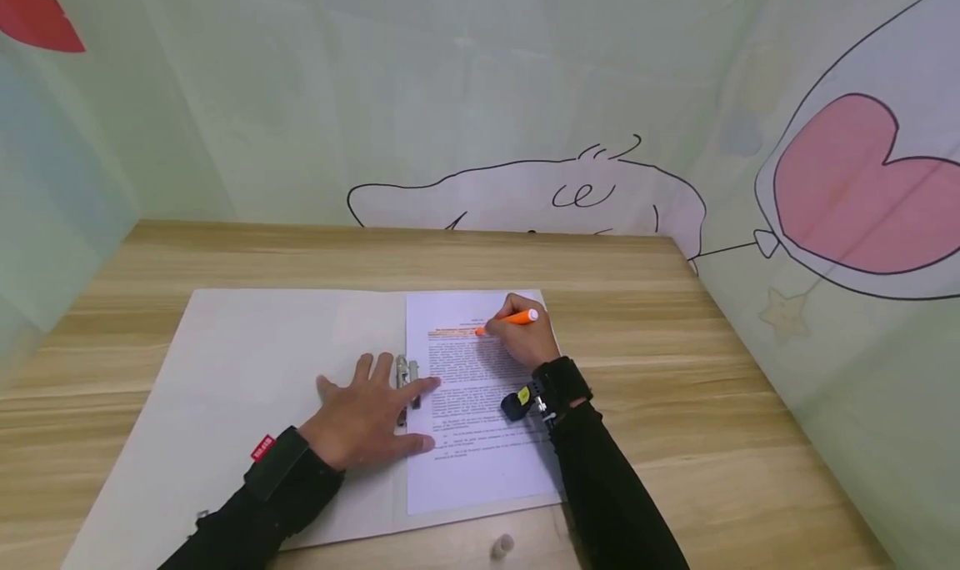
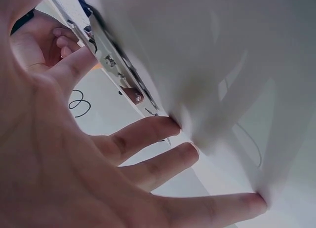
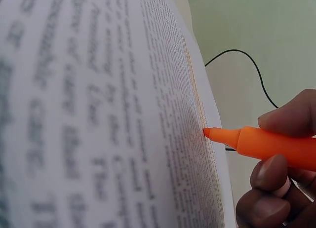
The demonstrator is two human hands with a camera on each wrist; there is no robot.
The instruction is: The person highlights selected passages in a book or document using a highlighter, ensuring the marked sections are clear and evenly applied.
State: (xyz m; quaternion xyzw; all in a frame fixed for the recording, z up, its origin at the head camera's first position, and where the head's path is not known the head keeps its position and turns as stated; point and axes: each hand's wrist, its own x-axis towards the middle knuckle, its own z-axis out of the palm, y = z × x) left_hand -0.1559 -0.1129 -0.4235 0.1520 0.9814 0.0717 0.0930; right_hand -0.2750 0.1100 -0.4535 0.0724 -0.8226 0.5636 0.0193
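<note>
An orange highlighter is pinched between the thumb and fingers of my right hand. Its tip meets the printed sheet at the upper text lines, where orange marking runs along them. My left hand lies spread over the middle of an open white binder, beside its metal clip. Thumb and index finger reach onto the sheet's left edge, while the other fingertips press on the binder cover. The sheet lies on the binder's right side.
The binder rests on a wood-grain table. Close to its front edge, a small pale cylindrical object is on the tabletop. Light fabric walls with printed drawings stand behind and at both sides.
</note>
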